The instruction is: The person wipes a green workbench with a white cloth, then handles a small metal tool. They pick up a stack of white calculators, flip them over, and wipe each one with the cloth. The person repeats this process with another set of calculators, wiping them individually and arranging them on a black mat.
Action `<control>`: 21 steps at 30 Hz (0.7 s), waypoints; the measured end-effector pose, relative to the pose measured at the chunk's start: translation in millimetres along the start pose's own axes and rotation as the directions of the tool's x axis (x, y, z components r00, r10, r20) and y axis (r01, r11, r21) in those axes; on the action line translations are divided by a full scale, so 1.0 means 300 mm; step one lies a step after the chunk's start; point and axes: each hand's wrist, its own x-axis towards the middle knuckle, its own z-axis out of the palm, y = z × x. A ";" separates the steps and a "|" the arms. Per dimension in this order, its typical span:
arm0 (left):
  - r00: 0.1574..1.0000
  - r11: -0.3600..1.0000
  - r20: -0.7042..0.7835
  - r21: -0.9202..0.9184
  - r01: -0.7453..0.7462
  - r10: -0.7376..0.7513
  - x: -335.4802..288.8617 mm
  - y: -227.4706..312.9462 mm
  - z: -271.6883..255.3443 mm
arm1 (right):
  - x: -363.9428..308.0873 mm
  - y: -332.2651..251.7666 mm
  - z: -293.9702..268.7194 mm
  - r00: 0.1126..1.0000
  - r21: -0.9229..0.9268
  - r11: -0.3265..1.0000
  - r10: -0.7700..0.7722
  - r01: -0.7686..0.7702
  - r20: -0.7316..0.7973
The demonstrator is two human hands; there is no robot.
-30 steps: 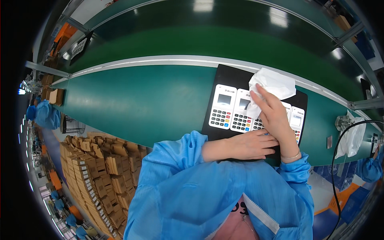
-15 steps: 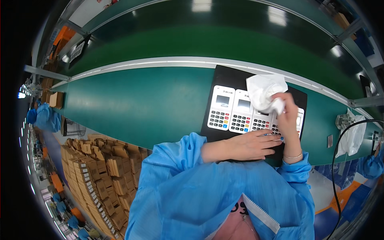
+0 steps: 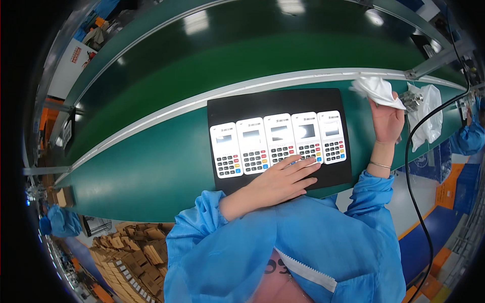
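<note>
Several white handheld card payment terminals lie side by side in a row on a black mat, screens and keypads facing up. My left hand rests flat, palm down and fingers spread, over the lower ends of the middle terminals, hiding part of their keys. Right of the mat, my right hand is closed on a crumpled white cloth, held up beside a small metallic-looking container. The cloth's left end is blurred.
A white plastic bag lies at the bench's right, with a black cable curving past it. Beyond the raised rail runs a dark green belt. Stacked cardboard boxes stand below left. Another person's blue sleeve shows far right.
My right hand has moved the cloth from over the terminals to the right, beside the container, uncovering the whole row. The left hand stays on the terminals. The view has shifted rightward.
</note>
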 end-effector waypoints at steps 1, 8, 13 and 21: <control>1.000 1.000 0.007 0.002 -0.001 0.001 0.004 0.000 -0.001 | -0.009 -0.003 -0.034 0.987 0.081 0.994 -0.057 0.070 -0.151; 1.000 1.000 0.030 -0.021 0.008 -0.007 0.010 0.004 -0.016 | -0.015 -0.039 -0.082 0.911 -0.298 0.954 -0.153 0.034 -0.383; 1.000 1.000 0.023 0.000 0.019 -0.019 0.004 0.008 -0.006 | 0.002 0.103 0.030 0.854 -0.718 -0.474 -0.383 -0.509 -0.353; 1.000 1.000 0.007 -0.009 0.016 -0.016 0.004 0.004 0.002 | 0.022 0.095 -0.008 0.880 -0.914 0.360 -0.353 -0.186 -0.318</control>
